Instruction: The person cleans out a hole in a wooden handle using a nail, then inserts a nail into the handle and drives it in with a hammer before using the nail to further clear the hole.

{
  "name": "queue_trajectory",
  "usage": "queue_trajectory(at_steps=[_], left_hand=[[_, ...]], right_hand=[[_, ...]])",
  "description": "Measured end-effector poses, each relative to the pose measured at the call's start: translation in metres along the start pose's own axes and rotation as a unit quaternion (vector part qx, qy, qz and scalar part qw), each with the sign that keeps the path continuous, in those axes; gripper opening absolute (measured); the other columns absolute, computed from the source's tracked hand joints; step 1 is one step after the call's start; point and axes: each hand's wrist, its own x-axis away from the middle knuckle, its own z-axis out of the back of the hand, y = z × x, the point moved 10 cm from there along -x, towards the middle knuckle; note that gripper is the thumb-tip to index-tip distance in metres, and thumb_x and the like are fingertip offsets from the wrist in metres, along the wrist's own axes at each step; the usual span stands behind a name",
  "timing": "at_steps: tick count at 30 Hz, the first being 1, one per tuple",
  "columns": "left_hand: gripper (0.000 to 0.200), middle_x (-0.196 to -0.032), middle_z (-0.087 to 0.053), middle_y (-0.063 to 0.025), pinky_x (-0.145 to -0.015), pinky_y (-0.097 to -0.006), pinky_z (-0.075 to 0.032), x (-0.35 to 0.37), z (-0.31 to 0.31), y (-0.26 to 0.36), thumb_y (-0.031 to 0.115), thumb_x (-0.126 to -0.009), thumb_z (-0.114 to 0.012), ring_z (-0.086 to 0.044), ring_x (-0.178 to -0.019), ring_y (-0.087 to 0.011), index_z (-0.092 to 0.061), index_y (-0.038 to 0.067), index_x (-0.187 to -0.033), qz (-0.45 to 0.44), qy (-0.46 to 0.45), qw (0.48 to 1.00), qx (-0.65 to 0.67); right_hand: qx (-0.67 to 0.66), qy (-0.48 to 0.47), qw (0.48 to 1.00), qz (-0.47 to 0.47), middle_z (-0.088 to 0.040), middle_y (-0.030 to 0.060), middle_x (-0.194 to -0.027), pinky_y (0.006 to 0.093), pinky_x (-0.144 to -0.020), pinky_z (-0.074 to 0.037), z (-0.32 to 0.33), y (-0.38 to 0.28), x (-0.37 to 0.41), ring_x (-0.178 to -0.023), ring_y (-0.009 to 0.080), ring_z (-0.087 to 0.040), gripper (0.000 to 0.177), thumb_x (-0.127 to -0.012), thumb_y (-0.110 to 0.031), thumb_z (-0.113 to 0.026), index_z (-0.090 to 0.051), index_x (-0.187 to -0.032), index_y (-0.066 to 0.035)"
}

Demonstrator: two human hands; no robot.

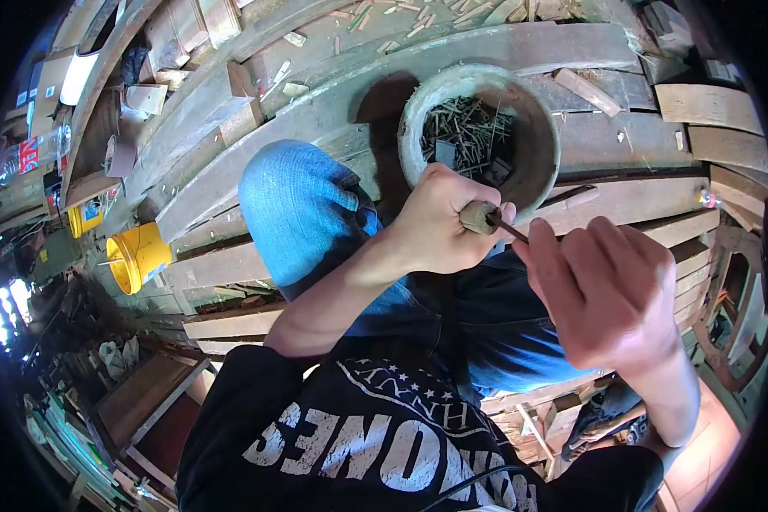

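My left hand (448, 220) is closed around a short wooden piece (478, 217), whose blunt end points toward my right hand. A thin dark metal rod (509, 229) meets that end; whether it goes into the wood cannot be made out. My right hand (602, 286) pinches the rod's other end between thumb and fingers. Just beyond my hands stands a round, worn bucket (544, 128) with many loose nails (461, 128) inside. A small grey block (445, 152) lies among them, partly behind my left hand.
Wooden planks (606, 141) surround the bucket, with scraps and chips scattered over them. A loose wood strip (587, 92) lies to its right. At left are a yellow bucket (136, 258) and a plastic bottle (30, 158). My jeans-covered knee (294, 205) is close to my left forearm.
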Motion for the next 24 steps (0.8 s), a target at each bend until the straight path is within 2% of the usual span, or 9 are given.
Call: queue_trajectory(at_steps=[4,6,8,10,12,19,21,24], left_hand=[[0.03,-0.045,-0.041,-0.0121,-0.041,-0.0337,-0.033,-0.0007,-0.0001,-0.003,0.008,-0.081,-0.067,-0.036,-0.04,-0.0273,-0.053,0.001,-0.055,0.017,-0.003,1.0,0.019],[0.037,-0.045,-0.033,-0.003,-0.04,-0.0302,-0.023,0.0002,0.0005,0.0004,0.004,-0.084,-0.068,-0.03,-0.043,-0.009,-0.047,0.002,-0.054,-0.012,0.009,0.999,0.029],[0.036,-0.046,-0.033,-0.0029,-0.04,-0.0299,-0.024,-0.0001,0.0001,-0.0007,0.004,-0.084,-0.068,-0.03,-0.043,-0.0087,-0.048,0.002,-0.054,-0.018,0.012,0.999,0.026],[0.036,-0.046,-0.034,-0.0028,-0.04,-0.0297,-0.024,0.0001,0.0017,0.0001,0.004,-0.084,-0.068,-0.031,-0.043,-0.0085,-0.049,0.002,-0.054,-0.022,0.016,0.999,0.02],[0.035,-0.046,-0.034,-0.0026,-0.04,-0.0293,-0.024,-0.0005,0.0004,0.0004,0.004,-0.084,-0.068,-0.032,-0.042,-0.0082,-0.049,0.002,-0.055,-0.016,0.008,1.0,0.019],[0.034,-0.046,-0.035,-0.0025,-0.041,-0.0293,-0.024,-0.0005,0.0013,0.0009,0.003,-0.084,-0.068,-0.032,-0.042,-0.0081,-0.049,0.001,-0.055,-0.026,0.024,0.999,0.027],[0.029,-0.046,-0.043,-0.0119,-0.041,-0.033,-0.032,-0.0011,-0.0011,-0.0039,0.007,-0.082,-0.067,-0.039,-0.038,-0.0248,-0.055,0.001,-0.057,0.011,0.0,0.999,0.031],[0.029,-0.045,-0.043,-0.0114,-0.041,-0.0326,-0.032,-0.0018,0.0008,-0.0012,0.007,-0.082,-0.067,-0.039,-0.038,-0.0248,-0.054,0.001,-0.056,-0.003,0.002,1.0,0.018]], right_hand=[[-0.071,0.046,0.994,-0.074,-0.043,0.0044,-0.063,0.0294,-0.039,-0.034,0.0045,0.0148,0.0032,-0.049,0.0177,-0.045,0.026,-0.074,0.0,-0.075,-0.064,-0.095,0.011],[-0.071,0.056,0.993,-0.07,-0.043,0.0035,-0.064,0.0275,-0.038,-0.035,0.0037,0.0148,0.0036,-0.049,0.0146,-0.046,0.022,-0.074,-0.002,-0.074,-0.063,-0.09,0.01],[-0.071,0.068,0.993,-0.064,-0.044,0.0027,-0.064,0.0255,-0.036,-0.035,0.0062,0.0133,0.0034,-0.05,0.0115,-0.046,0.02,-0.075,-0.004,-0.072,-0.063,-0.085,0.01],[-0.122,0.05,0.988,-0.085,-0.043,0.005,-0.064,0.0293,-0.039,-0.034,0.0035,0.0149,0.0036,-0.048,0.0168,-0.045,0.027,-0.074,0.001,-0.076,-0.063,-0.096,0.011],[-0.117,0.045,0.988,-0.086,-0.043,0.0051,-0.064,0.0293,-0.039,-0.034,0.001,0.0145,0.0036,-0.049,0.0168,-0.045,0.027,-0.074,0.001,-0.075,-0.063,-0.097,0.011],[-0.092,0.018,0.992,-0.078,-0.044,0.0052,-0.065,0.0293,-0.038,-0.034,-0.001,0.0086,0.0025,-0.05,0.0164,-0.046,0.029,-0.075,0.001,-0.075,-0.063,-0.098,0.012],[-0.103,0.022,0.991,-0.082,-0.044,0.0051,-0.065,0.0292,-0.038,-0.034,-0.0002,0.0094,0.0026,-0.05,0.0163,-0.046,0.029,-0.074,0.001,-0.075,-0.063,-0.098,0.012],[-0.109,0.02,0.99,-0.084,-0.045,0.0051,-0.065,0.0288,-0.038,-0.034,0.0008,0.0091,0.0014,-0.05,0.0162,-0.046,0.028,-0.074,0.002,-0.075,-0.063,-0.097,0.013]])
